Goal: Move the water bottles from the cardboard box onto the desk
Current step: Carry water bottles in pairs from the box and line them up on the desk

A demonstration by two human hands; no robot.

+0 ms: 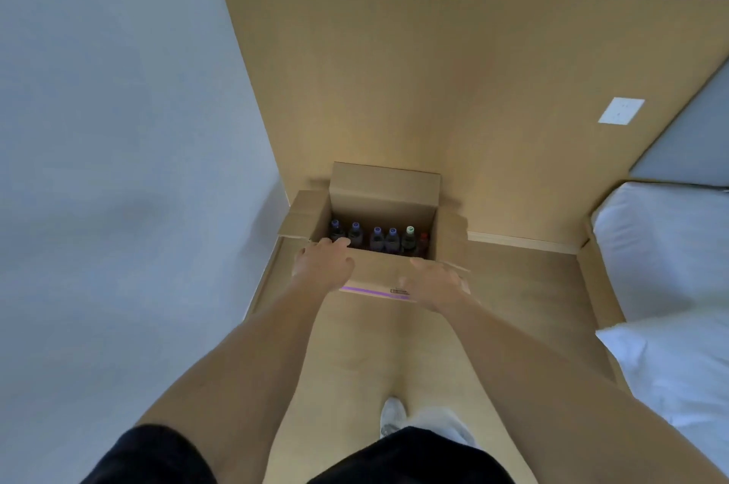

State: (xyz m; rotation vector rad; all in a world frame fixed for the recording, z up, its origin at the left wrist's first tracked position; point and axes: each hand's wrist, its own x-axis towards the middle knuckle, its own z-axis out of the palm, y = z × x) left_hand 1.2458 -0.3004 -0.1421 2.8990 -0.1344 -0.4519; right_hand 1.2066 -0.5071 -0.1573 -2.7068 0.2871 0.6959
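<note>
Both forearms reach to the cardboard box [384, 189], left hand [324, 261] and right hand [436, 279] fingers relaxed, empty; next, grasp a bottle [376, 238]

Matt brown cardboard box [384, 191]; glossy plastic bottles [376, 239]; smooth wood-look floor [513, 278]; white cloth bedding [666, 239].

The floor [513, 286] is light wood, the same tone as the wall panel behind it. Directly on it stands an open cardboard box [384, 191], pushed close to the wall panel, with its flaps folded outward. At the right a bed [662, 246] with white bedding stands on the floor. A foot in a white slipper [391, 414] also rests on it.
</note>
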